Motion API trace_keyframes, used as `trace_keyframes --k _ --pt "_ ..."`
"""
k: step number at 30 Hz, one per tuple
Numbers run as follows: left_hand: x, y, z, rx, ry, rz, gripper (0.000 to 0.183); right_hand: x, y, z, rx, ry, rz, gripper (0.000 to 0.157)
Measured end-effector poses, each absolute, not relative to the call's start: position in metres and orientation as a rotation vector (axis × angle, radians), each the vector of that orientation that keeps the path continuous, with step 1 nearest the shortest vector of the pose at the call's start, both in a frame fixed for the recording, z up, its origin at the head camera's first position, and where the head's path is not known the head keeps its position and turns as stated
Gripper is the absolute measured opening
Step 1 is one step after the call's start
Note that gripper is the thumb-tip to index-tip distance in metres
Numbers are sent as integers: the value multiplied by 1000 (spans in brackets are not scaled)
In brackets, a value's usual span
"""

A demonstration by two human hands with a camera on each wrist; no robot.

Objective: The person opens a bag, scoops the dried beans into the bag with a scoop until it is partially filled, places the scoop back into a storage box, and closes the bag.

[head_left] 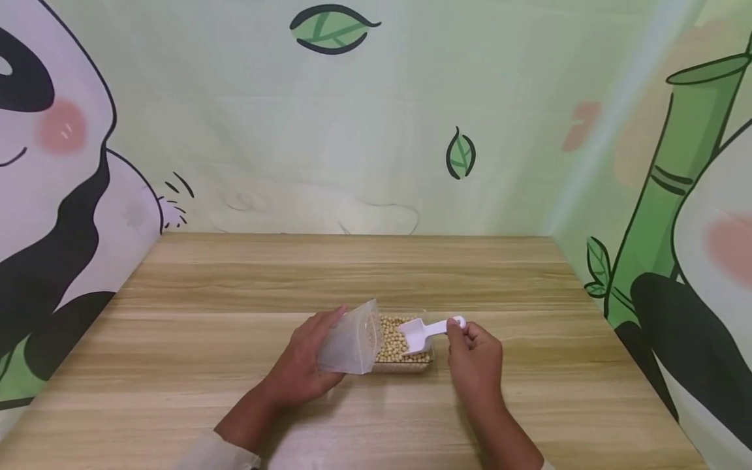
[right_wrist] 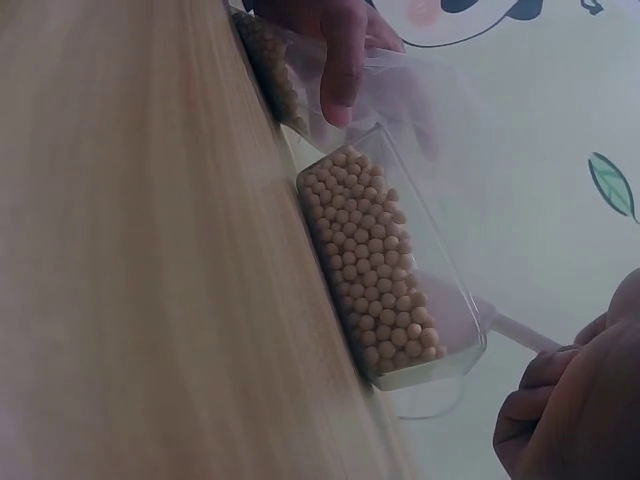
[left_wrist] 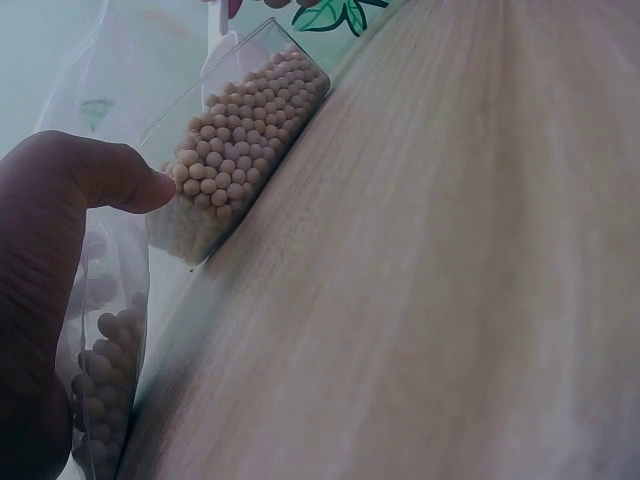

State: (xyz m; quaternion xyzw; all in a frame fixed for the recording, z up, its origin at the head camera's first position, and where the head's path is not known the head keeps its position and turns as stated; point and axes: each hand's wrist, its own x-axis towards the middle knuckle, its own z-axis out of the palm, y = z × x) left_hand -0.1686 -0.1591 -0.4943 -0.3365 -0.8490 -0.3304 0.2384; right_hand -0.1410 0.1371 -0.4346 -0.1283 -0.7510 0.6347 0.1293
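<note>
A clear rectangular container (right_wrist: 470, 300) stands on the table, filled well up with round, pale soybeans (head_left: 392, 334). Over its right part my right hand (head_left: 478, 359) pinches the handle of a white scoop (head_left: 416, 335), whose blade rests among the beans. My left hand (head_left: 305, 359) grips a translucent plastic bag (head_left: 351, 339) at the container's left side, thumb along the front. The bag's mouth faces the container and overlaps its left end in the head view. More soybeans (left_wrist: 105, 385) lie low inside the bag, as the left wrist view shows.
The wood-grain table (head_left: 235, 274) stretches to a pale green backdrop (head_left: 264, 117) printed with leaves, bamboo and pandas. The backdrop rises at the back and along both sides.
</note>
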Motion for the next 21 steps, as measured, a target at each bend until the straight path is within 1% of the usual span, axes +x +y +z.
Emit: trace_keyframes --k 8,15,21 --pt "-169 -159 -495 -935 -2317 -916 98 -149 140 -436 -521 -1954 2292 28" --pt "-168 -160 -494 -925 -2333 -911 99 -152 144 -438 -615 -1890 2483 29" --pt "-168 -160 -495 -922 -2337 -908 98 -151 146 -438 -618 -1856 2553 32"
